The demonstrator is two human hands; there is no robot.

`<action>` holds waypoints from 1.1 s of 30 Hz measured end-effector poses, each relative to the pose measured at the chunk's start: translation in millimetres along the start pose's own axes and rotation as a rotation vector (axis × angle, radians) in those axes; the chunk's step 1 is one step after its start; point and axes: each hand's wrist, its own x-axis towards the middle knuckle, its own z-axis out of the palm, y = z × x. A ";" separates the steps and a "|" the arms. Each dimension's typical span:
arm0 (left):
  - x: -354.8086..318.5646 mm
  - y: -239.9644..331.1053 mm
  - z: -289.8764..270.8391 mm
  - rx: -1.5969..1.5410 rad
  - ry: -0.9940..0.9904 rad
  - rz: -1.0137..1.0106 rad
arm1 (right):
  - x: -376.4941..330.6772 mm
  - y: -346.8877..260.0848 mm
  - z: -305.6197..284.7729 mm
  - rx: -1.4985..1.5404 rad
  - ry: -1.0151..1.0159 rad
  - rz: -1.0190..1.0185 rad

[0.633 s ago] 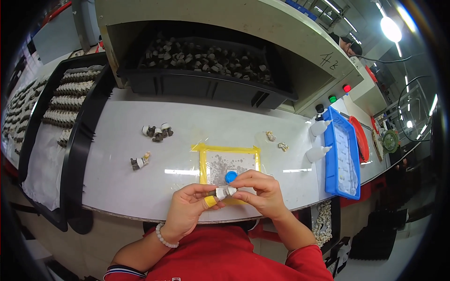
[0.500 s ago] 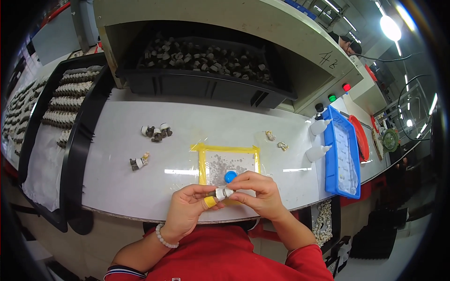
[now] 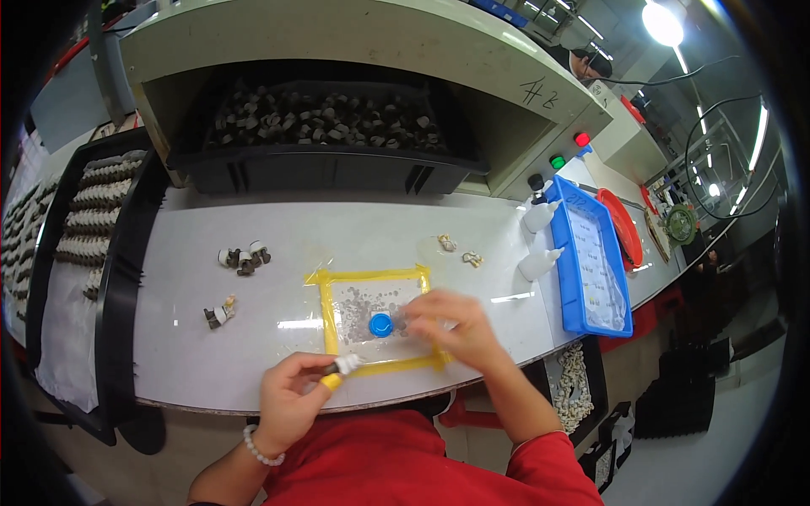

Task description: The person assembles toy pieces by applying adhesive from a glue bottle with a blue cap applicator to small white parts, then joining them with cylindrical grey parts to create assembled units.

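1 small white-and-dark part (image 3: 346,364), yellow-capped fingers (image 3: 331,381)

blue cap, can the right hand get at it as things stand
Probably yes: the right hand is blurred but sits just beside the blue cap on the yellow-taped patch, with nothing between them.

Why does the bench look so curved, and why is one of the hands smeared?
In the head view, the fisheye lens bends the white bench edge and darkens the corners. The right hand is motion-blurred over the yellow-taped square, while the left hand shows sharp. A ceiling lamp flares at top right, and glare streaks the bench.
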 end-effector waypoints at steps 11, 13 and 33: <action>-8.9 40.9 -51.1 1.214 0.291 0.719 | -1.6 68.4 -64.4 -0.604 0.249 0.244; -3.3 52.0 -59.5 1.271 0.357 0.742 | -3.5 63.2 -57.7 -0.585 0.238 0.268; 1.3 56.6 -65.4 1.093 0.159 0.387 | -25.8 34.8 -15.1 -0.580 0.197 -0.034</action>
